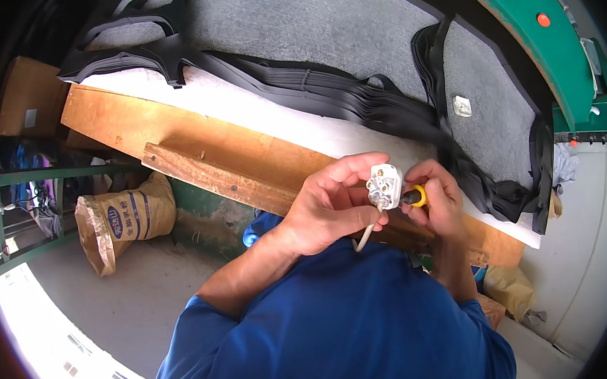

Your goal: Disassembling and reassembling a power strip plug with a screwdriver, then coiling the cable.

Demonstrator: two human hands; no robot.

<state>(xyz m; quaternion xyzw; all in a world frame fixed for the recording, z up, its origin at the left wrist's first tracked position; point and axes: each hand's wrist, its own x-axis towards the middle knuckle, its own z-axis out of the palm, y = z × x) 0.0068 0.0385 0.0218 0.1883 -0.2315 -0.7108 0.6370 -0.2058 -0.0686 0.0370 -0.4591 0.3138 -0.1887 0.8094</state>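
The left hand is curled around a white plug, fingers over its top edge and thumb underneath, holding it up in front of the chest with its open inner face turned toward the camera. Small brass parts show inside the plug. A pale cord hangs down from the bottom of the plug, running under the thumb toward the blue shirt.

The right hand is closed in a fist around a screwdriver with a yellow and black handle. Its tip points left and meets the right side of the plug; the exact spot it touches is too small to tell. The two hands are just beside each other, almost touching.

Behind the hands runs a wooden workbench edge, with a white sheet and a grey felt mat on top. A pile of black straps lies across the mat. A small white part rests on the mat, well apart from the hands. On the floor to the left sits a brown paper sack, and a cardboard box stands beyond it. A green machine curves along the upper right
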